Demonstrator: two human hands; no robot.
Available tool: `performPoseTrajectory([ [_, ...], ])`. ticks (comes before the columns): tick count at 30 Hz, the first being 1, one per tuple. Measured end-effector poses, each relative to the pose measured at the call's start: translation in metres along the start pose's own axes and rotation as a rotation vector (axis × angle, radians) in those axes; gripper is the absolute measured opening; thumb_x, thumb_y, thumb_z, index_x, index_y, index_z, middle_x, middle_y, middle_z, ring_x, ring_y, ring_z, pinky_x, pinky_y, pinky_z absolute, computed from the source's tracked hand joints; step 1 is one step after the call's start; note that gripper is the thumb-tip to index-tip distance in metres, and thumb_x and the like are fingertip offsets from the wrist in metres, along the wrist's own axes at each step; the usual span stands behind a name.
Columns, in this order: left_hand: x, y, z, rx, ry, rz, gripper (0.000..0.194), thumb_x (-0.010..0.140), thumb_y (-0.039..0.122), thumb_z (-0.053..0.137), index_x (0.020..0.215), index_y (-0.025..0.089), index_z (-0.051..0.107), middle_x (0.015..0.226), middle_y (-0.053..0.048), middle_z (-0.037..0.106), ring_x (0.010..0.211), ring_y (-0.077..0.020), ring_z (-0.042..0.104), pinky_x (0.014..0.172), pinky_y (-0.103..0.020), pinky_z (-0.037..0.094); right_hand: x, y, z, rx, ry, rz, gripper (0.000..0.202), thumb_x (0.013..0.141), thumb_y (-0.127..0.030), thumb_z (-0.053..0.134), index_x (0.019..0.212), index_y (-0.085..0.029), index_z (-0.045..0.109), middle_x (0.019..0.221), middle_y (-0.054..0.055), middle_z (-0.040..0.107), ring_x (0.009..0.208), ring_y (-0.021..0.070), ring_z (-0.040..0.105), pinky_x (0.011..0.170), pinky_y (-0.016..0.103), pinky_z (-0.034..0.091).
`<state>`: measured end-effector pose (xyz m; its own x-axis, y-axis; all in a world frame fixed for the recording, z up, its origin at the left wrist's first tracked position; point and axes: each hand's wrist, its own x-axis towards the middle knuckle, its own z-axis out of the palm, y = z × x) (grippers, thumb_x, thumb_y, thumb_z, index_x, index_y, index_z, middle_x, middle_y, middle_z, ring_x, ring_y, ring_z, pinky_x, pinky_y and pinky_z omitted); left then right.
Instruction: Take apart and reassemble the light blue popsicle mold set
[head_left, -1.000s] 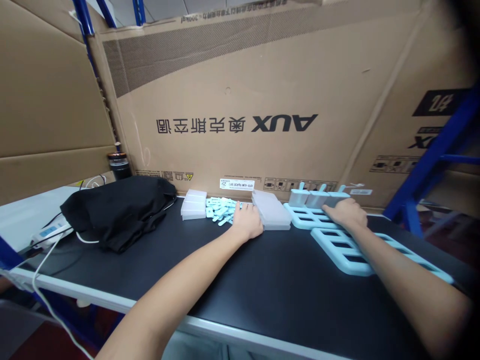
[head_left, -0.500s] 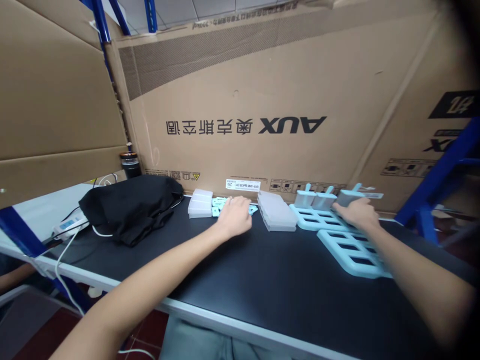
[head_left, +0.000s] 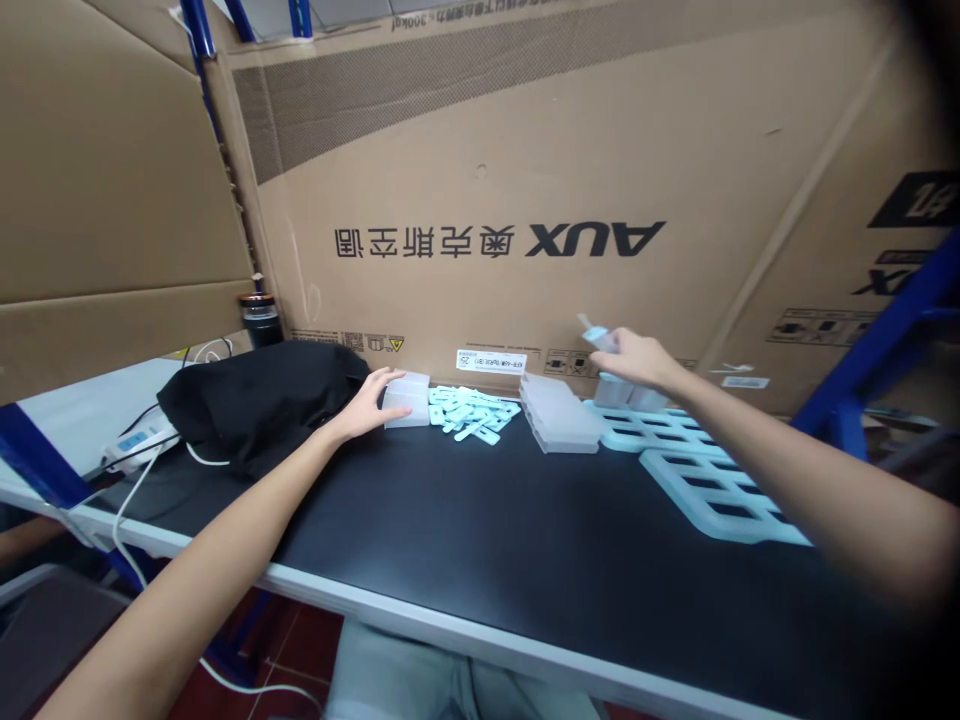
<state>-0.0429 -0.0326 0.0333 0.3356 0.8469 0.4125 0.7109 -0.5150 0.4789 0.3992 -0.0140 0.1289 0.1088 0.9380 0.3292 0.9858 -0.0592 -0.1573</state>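
Observation:
My right hand point(head_left: 634, 358) is closed around a translucent popsicle mold with a light blue top point(head_left: 598, 337), raised and tilted above the rack; motion blurs it. Below, partly hidden by that hand, translucent popsicle molds point(head_left: 615, 391) stand in the far light blue rack point(head_left: 637, 440). My left hand point(head_left: 367, 405) is at the left end of a stack of translucent molds point(head_left: 409, 402), thumb and fingers spread around its edge. Beside that stack lies a loose pile of light blue popsicle sticks point(head_left: 471, 412).
Another translucent mold stack point(head_left: 562, 418) lies right of the sticks. A second light blue rack point(head_left: 697, 500) is nearer me. Black cloth point(head_left: 262, 405), a power strip point(head_left: 141, 442) and a dark bottle point(head_left: 260, 320) are at left. A large cardboard panel point(head_left: 450, 150) stands behind the black table point(head_left: 480, 540).
My left hand has moved left from the stick pile to the mold stack, uncovering the sticks. My right hand has lifted a mold from the far rack and carried it left and up.

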Motion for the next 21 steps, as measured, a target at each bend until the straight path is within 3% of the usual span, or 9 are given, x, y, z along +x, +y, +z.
performPoseTrajectory([
  [4,-0.003,-0.008,0.008,-0.003,-0.048,0.0,0.092,0.066,0.059,0.068,0.141,0.024,0.029,0.153,-0.011,0.017,0.141,-0.03,0.017,0.114,-0.044,0.021,0.01,-0.068,0.013,-0.161,-0.219,-0.209,0.049,0.07,-0.043,0.053,0.111,-0.015,0.052,0.099,0.016,0.062,0.085,0.0288,0.06,0.066,0.036,0.046],
  [8,-0.005,-0.013,0.011,0.003,-0.083,-0.016,0.102,0.06,0.06,0.073,0.142,0.021,0.026,0.153,-0.014,0.015,0.141,-0.0311,0.016,0.114,-0.046,0.02,0.009,-0.107,0.021,-0.257,-0.324,-0.281,0.059,0.069,-0.053,0.056,0.117,-0.018,0.05,0.106,0.017,0.061,0.092,0.0336,0.06,0.072,0.045,0.048],
  [14,-0.006,-0.013,0.012,-0.013,-0.084,0.023,0.107,0.059,0.058,0.074,0.144,0.019,0.022,0.151,-0.016,0.018,0.139,-0.0295,0.021,0.114,-0.043,0.021,0.004,-0.131,0.019,-0.274,-0.425,-0.302,0.082,0.065,-0.075,0.051,0.124,-0.018,0.049,0.115,0.02,0.06,0.106,0.0417,0.054,0.084,0.056,0.042],
  [21,-0.005,-0.014,0.014,-0.064,-0.057,0.053,0.108,0.058,0.057,0.076,0.143,0.017,0.023,0.149,-0.016,0.025,0.136,-0.0314,0.028,0.113,-0.043,0.023,-0.001,-0.142,0.023,-0.392,-0.387,-0.384,0.083,0.068,-0.082,0.038,0.125,-0.024,0.05,0.114,0.016,0.061,0.106,0.0371,0.056,0.085,0.052,0.043],
])
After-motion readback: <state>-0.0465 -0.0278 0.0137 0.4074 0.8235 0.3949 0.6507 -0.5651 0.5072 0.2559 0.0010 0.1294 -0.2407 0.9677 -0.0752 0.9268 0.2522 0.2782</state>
